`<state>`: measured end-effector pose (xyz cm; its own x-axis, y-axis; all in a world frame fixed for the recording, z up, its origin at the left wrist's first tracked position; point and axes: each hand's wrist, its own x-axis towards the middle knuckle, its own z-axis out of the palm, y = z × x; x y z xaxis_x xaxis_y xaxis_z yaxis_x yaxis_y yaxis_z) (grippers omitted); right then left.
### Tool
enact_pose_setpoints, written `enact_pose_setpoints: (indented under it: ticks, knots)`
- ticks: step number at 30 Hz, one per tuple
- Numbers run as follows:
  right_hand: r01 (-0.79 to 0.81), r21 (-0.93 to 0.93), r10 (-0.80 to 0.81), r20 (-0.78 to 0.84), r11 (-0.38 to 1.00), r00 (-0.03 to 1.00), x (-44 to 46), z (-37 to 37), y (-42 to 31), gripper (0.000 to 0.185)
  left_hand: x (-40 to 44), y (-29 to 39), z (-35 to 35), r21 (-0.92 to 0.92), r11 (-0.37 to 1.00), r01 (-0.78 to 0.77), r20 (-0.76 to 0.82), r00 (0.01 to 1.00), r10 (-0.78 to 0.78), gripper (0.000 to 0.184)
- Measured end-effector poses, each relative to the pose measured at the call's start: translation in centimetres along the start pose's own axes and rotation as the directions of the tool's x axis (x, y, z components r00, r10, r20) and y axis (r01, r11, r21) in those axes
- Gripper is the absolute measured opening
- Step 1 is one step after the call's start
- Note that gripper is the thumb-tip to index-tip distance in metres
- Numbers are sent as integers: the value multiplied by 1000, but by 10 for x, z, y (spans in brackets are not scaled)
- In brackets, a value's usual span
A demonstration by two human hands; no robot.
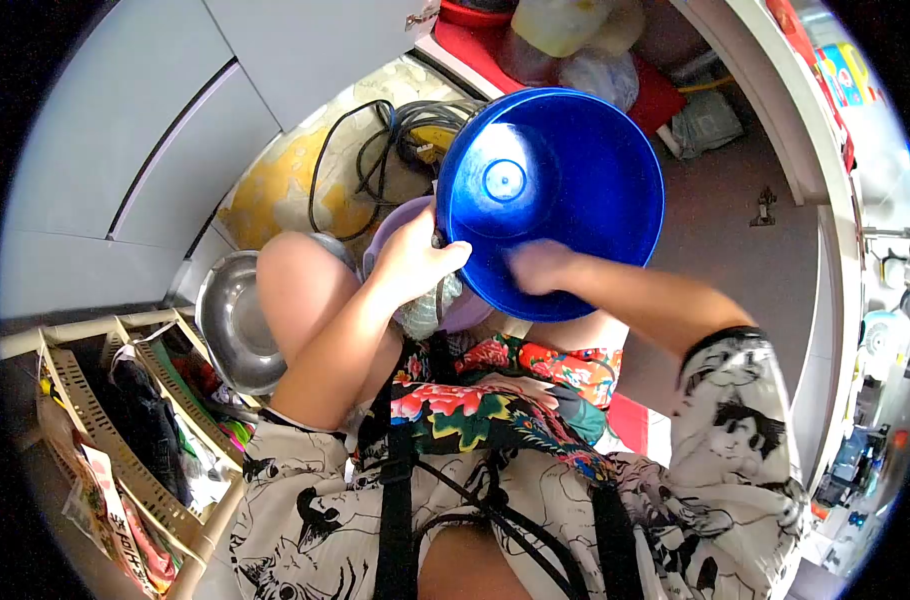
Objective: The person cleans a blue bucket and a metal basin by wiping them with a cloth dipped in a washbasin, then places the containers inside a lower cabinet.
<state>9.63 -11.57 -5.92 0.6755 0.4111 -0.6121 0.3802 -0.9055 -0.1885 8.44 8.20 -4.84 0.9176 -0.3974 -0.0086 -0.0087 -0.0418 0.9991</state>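
The left hand (415,260) grasps the blue bucket (605,200) at the left side of its rim, thumb lapped over the lip and pointing inward. The right hand (545,267) is inside the mouth, near the part of the wall closest to the body; it is motion-blurred, so I cannot tell whether its fingers are clenched, loose or around something.

The bucket is in front of the person, above the lap, and lies to the right of the left-hand grip. Its long axis runs away from the body, mouth tilted toward the wearer, the round base showing at the far end. The left hand is at the rim, while the right hand is the nearer one to the inner wall.

Outward from there, counted: one blue bucket; one lavender tub (385,235) below and behind the left hand; one pale, mesh-like bundle (420,318) under that hand, its attachment unclear; one steel bowl (237,330), partly hidden by the left knee; one coil of black hose or cable (375,150) on the stained floor; one cream slatted rack (140,440) at far left, its packets too crowded to count.
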Motion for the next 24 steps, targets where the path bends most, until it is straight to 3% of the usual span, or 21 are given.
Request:
enact_pose_setpoints:
  ticks: [1, 2, 3, 4, 5, 7, 9, 11, 13, 14, 15, 16, 17, 18, 19, 20, 21, 22, 23, 24]
  knots:
    - [18, 211, 26, -204, 977, 979, 24, 3, -8, 22, 1, 1, -2, -14, 1000, 15, 12, 1000, -15, 59]
    - [-35, 561, 213, -256, 827, 943, 31, -15, -21, 21, 1, 2, -3, -5, 1000, 17, 12, 1000, -17, 59]
    - [-35, 834, 400, -226, 550, 888, 31, -41, -33, 22, 0, 2, -3, 33, 999, 23, 7, 1000, -24, 58]
    - [142, 984, 479, -177, 109, 860, 31, -61, -34, 24, -2, 3, -3, 69, 997, 31, 4, 999, -32, 58]
    - [311, 886, 527, -92, -344, 845, 34, -78, -31, 25, -4, 3, -3, 71, 997, 37, 5, 999, -37, 58]
    - [630, 685, 667, -280, -366, 691, 36, -101, 0, 27, -1, 6, -4, 129, 991, 39, -5, 999, -39, 57]
    - [703, 491, 749, -144, -514, 647, 12, -132, 12, 27, 0, 9, -6, 87, 994, 68, -10, 998, -67, 58]
    - [797, 496, 795, -297, -345, 529, 7, -126, 6, 25, 0, 3, -5, 80, 997, 3, -15, 1000, -2, 57]
    - [795, 602, 747, -562, 76, 354, 12, -106, -29, 15, -2, 12, -6, 122, 992, 18, -6, 1000, -17, 55]
    - [764, 645, 623, -607, 23, 493, 10, -93, -50, 29, 0, 19, -9, 171, 985, 22, -7, 1000, -21, 54]
    - [648, 642, 447, -761, 411, 470, 7, -73, -64, 41, -1, 22, -12, 219, 975, 33, -6, 999, -33, 53]
    - [503, 451, 247, -873, 737, 421, 4, -52, -79, 55, 4, -2, -11, 137, 986, -98, -5, 995, 100, 49]
    - [488, 366, 59, -842, 792, 536, -4, -38, -69, 57, 0, -3, -11, 138, 986, -91, -4, 996, 92, 49]
    - [496, 462, -24, -714, 736, 700, -10, -19, -50, 58, -2, -3, -9, 94, 995, -34, -20, 999, 36, 46]
    - [372, 389, -147, -499, 843, 854, -25, -12, -31, 56, -2, -2, -7, 49, 999, 19, -36, 999, -18, 44]
    - [205, 292, -152, -196, 934, 969, -36, -15, -13, 52, -1, 2, -6, 30, 999, -14, -51, 999, 15, 42]
    - [-12, 27, 8, 148, 1000, 989, -42, -36, -6, 44, -1, 4, -5, 28, 1000, -12, -47, 999, 13, 42]
    - [-21, -197, 58, 182, 980, 982, -31, -23, 25, 34, 0, 5, -3, 19, 1000, 5, -50, 999, -4, 41]
    - [-134, -381, 254, 285, 915, 924, -28, -47, 22, 25, 3, 5, -3, 12, 1000, 18, -54, 998, -18, 40]
    - [-354, -424, 441, 123, 833, 889, -10, -38, 45, 24, 5, 0, -4, 37, 999, 17, -15, 1000, -17, 45]
